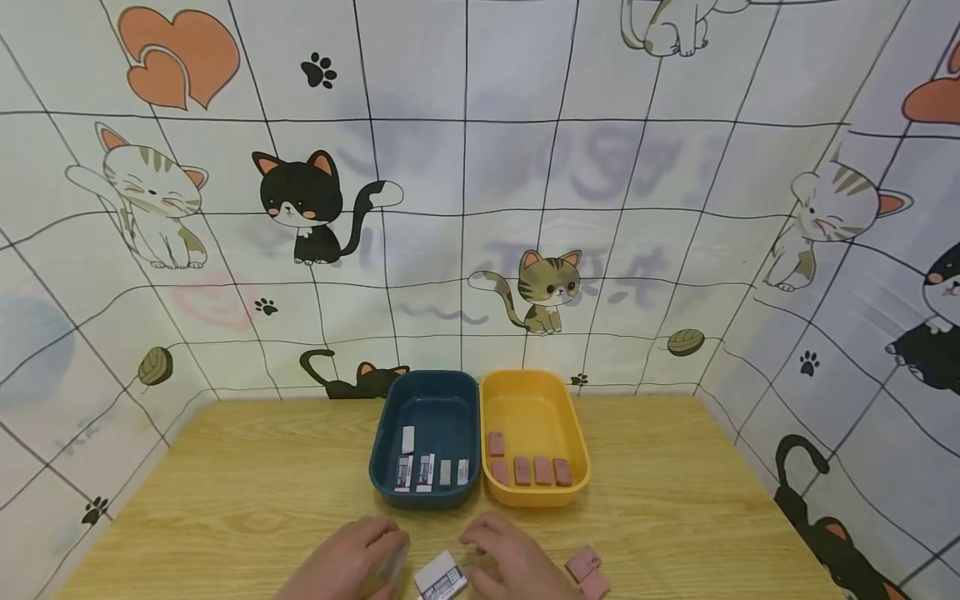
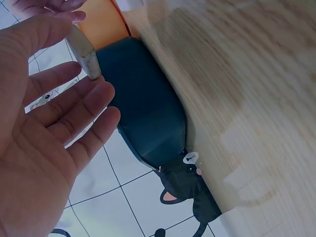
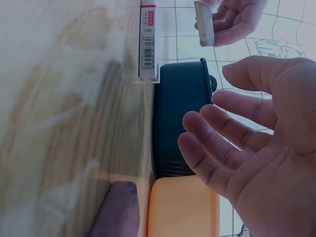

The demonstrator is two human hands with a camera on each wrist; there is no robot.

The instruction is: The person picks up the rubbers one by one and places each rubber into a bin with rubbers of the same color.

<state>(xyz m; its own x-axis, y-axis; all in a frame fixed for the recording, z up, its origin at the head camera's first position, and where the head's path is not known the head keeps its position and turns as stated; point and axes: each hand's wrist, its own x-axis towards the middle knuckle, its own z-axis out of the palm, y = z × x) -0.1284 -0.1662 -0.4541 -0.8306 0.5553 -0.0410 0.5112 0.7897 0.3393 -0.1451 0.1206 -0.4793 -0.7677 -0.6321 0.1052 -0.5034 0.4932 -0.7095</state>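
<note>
My left hand (image 1: 347, 560) pinches a small whitish eraser (image 2: 85, 53) between thumb and index finger; its other fingers are spread in the left wrist view. To its right, a white eraser in a printed sleeve (image 1: 441, 577) lies on the table, its barcode side showing in the right wrist view. My right hand (image 1: 508, 557) hovers on the other side of that eraser, fingers loosely bent and holding nothing. Right of this hand lie two pink erasers, one (image 1: 583, 562) behind the other (image 1: 595, 584).
Behind the hands, a dark blue bin (image 1: 438, 404) holds several white erasers, some sleeved. Against its right side stands a yellow bin (image 1: 528, 404) with several pink erasers. The wooden table (image 1: 675, 500) ends at a cat-print sheet (image 1: 465, 167) at the back and sides.
</note>
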